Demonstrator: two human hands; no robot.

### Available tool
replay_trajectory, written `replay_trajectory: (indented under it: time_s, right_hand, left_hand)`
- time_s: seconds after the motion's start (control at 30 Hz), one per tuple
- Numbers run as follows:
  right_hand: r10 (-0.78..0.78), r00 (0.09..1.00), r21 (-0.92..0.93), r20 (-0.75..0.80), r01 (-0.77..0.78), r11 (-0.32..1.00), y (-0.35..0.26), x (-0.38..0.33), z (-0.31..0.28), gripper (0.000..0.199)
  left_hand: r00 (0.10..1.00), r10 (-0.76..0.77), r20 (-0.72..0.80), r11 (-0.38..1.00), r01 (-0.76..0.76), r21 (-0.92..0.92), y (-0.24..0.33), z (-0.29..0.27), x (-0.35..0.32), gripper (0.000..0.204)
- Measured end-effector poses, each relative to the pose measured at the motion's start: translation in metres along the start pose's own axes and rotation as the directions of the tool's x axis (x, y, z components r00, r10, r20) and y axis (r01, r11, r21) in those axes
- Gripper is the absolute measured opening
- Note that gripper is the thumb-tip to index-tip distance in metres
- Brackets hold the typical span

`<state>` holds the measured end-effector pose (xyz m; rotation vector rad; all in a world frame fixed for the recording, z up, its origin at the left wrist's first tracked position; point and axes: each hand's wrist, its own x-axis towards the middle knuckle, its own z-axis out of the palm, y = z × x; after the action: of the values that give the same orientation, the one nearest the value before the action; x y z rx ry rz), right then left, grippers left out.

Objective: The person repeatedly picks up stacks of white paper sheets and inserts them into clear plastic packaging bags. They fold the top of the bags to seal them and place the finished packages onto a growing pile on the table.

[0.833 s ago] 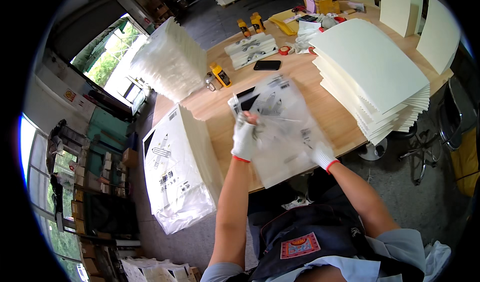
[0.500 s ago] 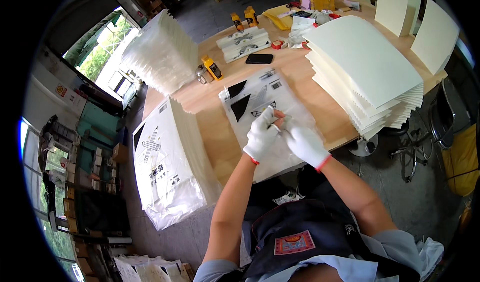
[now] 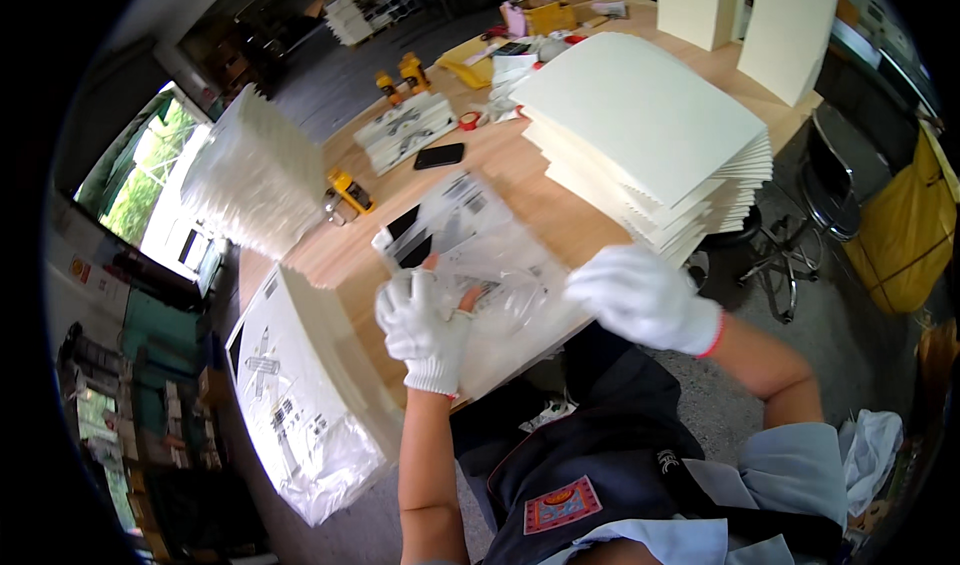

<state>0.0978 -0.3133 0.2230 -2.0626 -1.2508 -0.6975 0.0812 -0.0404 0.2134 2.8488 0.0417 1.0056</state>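
Note:
A clear printed plastic bag (image 3: 500, 230) lies on the table in front of me, its upper film puffed and creased. My left hand (image 3: 425, 330), in a white glove with bare thumb and forefinger tips, grips the film at the bag's near left side. The thumb shows partly through the film. My right hand (image 3: 640, 295), gloved in white with a red cuff edge, is raised right of the bag, apart from it. Motion blurs its fingers, and whether it holds anything is unclear. Beyond it stands a stack of cream paper sheets (image 3: 640, 115).
Left of the bag stands a pile of printed packs (image 3: 300, 365), with a film-wrapped stack (image 3: 250, 180) behind it. Across the table are a black phone (image 3: 440, 156), an orange-yellow bottle (image 3: 350, 192), red tape (image 3: 470, 121) and printed packs (image 3: 405, 130). A swivel chair (image 3: 790, 235) is at the right.
My hands were together over the bag and are now apart: the right has swung right and lifted, the left has moved left. The bag's film has puffed up. The whole view has turned slightly.

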Motion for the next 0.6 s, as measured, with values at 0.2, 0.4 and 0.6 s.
replay_trajectory:
  time_s: [0.2,0.4,0.6]
  right_hand:
    - [0.238,0.971,-0.608,-0.002,-0.190,0.771,0.050,-0.019,-0.099,0.028]
    - [0.172,0.984,-0.522,0.038,-0.128,0.844,0.081,-0.013,-0.107,0.019]
    - [-0.106,0.994,-0.532,0.007,0.094,0.841,0.030,0.007,-0.105,0.015]
  left_hand:
    - [0.968,0.187,-0.169,0.948,-0.223,-0.228,0.048,-0.010,0.021,0.048]
    - [0.920,0.201,0.336,0.567,0.170,-0.806,0.090,0.021,0.008,0.037]
    - [0.673,0.407,0.617,-0.496,0.730,-0.469,0.137,0.018,0.022,0.043]
